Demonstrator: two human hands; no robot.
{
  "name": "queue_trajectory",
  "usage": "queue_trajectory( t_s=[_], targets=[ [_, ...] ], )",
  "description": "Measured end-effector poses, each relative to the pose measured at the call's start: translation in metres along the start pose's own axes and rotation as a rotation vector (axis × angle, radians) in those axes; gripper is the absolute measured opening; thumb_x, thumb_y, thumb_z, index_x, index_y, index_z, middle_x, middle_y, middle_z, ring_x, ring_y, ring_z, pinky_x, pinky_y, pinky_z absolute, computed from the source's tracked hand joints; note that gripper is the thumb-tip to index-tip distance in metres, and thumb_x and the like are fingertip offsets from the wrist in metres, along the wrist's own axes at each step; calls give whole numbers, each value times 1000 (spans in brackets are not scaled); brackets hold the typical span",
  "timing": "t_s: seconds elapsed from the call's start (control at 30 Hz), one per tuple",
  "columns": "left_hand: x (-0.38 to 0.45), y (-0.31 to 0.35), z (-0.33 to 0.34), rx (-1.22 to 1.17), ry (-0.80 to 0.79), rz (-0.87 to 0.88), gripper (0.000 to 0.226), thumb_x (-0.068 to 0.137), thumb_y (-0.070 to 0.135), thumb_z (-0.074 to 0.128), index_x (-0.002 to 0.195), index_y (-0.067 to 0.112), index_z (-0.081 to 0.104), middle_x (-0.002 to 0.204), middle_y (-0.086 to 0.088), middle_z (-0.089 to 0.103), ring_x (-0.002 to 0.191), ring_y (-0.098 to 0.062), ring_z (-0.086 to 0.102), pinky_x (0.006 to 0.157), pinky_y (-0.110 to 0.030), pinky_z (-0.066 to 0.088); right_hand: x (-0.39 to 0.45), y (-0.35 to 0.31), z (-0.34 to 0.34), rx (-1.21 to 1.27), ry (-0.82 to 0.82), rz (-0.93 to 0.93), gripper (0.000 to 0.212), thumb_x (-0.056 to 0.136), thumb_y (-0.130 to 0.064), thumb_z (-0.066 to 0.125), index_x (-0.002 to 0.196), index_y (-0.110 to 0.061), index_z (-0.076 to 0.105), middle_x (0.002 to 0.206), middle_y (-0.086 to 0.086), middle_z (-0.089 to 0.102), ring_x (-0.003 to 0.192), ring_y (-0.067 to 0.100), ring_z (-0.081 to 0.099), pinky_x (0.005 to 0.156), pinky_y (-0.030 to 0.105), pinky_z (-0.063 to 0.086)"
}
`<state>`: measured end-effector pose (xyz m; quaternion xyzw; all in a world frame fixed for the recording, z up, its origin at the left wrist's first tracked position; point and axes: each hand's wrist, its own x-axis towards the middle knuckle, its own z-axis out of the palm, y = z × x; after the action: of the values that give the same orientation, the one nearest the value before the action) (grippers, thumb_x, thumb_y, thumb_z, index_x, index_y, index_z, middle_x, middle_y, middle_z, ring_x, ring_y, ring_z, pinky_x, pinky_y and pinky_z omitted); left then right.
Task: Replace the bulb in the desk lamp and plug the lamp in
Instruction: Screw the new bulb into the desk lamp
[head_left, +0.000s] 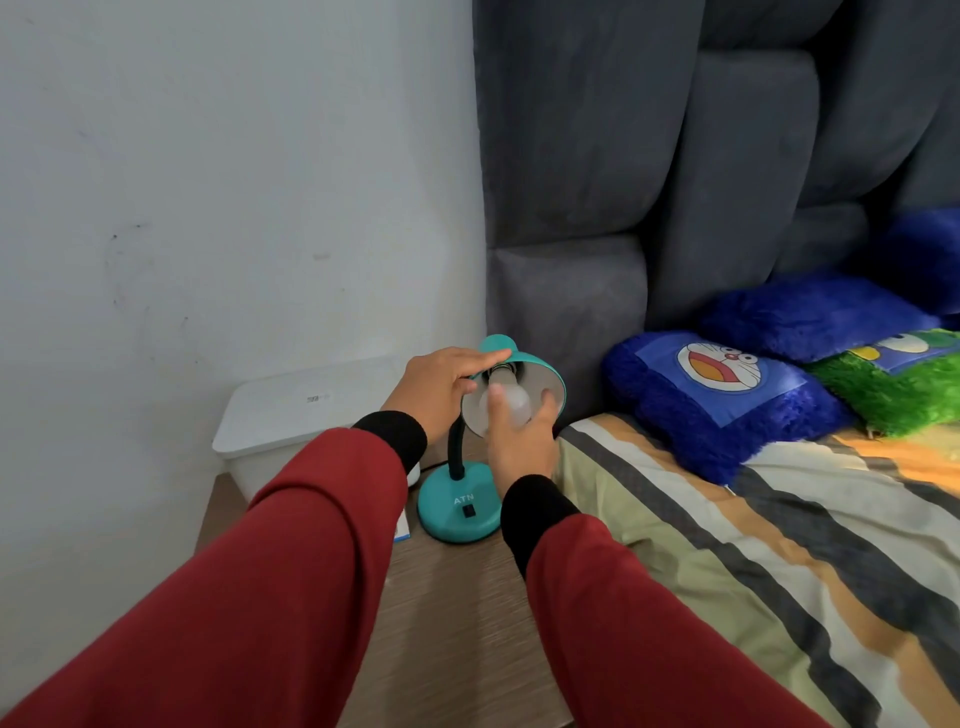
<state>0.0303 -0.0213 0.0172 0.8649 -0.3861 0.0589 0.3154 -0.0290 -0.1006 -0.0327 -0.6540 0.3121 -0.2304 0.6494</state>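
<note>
Head view: the left hand (441, 387) is wrapped over the top of the teal lamp shade (540, 371), steadying it. The right hand (519, 441) grips the white bulb (511, 402), whose metal base sits at the socket inside the shade. The lamp's round base (457, 512) stands on a wooden bedside table (457, 613), near a white box (306, 415) and just beside the striped blanket (753, 545) and blue pillows (722, 400).

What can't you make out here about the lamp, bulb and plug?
- Head view: plug and outlet not in frame; cord disappears behind left sleeve.
- Bulb: right hand covers part; tightening or loosening unclear.
- Small box: mostly hidden by sleeve.
- Lamp switch position: too small.
</note>
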Motion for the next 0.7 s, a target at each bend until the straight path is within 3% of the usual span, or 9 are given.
queue_trajectory(
  t_s=[0.1, 0.2, 0.3, 0.4, 0.47, 0.53, 0.6, 0.7],
  targets=[
    [0, 0, 1, 9, -1, 3, 53, 93, -6, 45, 133, 27, 52, 138, -2, 54, 127, -16, 49, 111, -18, 31, 0, 4, -2, -53, 10, -51, 65, 84, -33, 64, 139, -26, 31, 126, 16, 57, 110, 30, 58, 94, 35, 46],
    [0, -1, 0, 6, -2, 4, 53, 93, -6, 46, 133, 27, 52, 137, -3, 54, 127, -16, 50, 113, -22, 32, 1, 3, -1, 7, -1, -11, 58, 88, -45, 57, 136, -22, 36, 121, 17, 61, 105, 28, 62, 92, 33, 49],
    [1, -3, 2, 18, 2, 10, 53, 93, -6, 45, 133, 28, 52, 137, -2, 54, 127, -15, 50, 110, -18, 31, 2, 0, -3, -53, 9, -38, 71, 84, -45, 63, 142, -19, 31, 134, 17, 49, 121, 32, 51, 100, 37, 42],
    [1, -3, 3, 25, -2, 6, 53, 94, -5, 46, 134, 29, 51, 138, -2, 54, 127, -15, 49, 109, -16, 29, 4, 5, -3, -45, 11, -67, 63, 80, -36, 68, 134, -23, 38, 125, 13, 56, 107, 27, 58, 94, 35, 48],
    [1, -3, 2, 26, -5, 5, 53, 94, -4, 46, 134, 30, 50, 138, -2, 54, 127, -16, 49, 110, -18, 29, 3, 3, -2, 49, -10, 1, 56, 83, -46, 62, 128, -22, 41, 118, 14, 62, 102, 27, 63, 94, 38, 52],
    [2, -3, 2, 37, -6, 11, 53, 94, -4, 45, 134, 30, 50, 137, -2, 54, 127, -16, 49, 110, -18, 29, 2, 3, 0, 47, -4, 16, 63, 84, -50, 59, 135, -20, 37, 126, 15, 58, 112, 30, 60, 98, 44, 49],
    [2, -2, 2, 44, -6, 10, 53, 94, -4, 45, 134, 30, 50, 138, -2, 53, 127, -16, 49, 110, -18, 29, 2, 3, -1, -17, 12, -84, 70, 81, -39, 66, 140, -22, 32, 133, 10, 52, 120, 28, 54, 102, 42, 45],
    [1, -2, 2, 47, -1, 12, 53, 94, -4, 45, 135, 30, 50, 138, -3, 54, 127, -16, 49, 113, -21, 30, 3, 5, -3, 1, -13, -86, 58, 84, -35, 64, 135, -27, 37, 114, 6, 60, 103, 24, 62, 97, 38, 49]
  ],
)
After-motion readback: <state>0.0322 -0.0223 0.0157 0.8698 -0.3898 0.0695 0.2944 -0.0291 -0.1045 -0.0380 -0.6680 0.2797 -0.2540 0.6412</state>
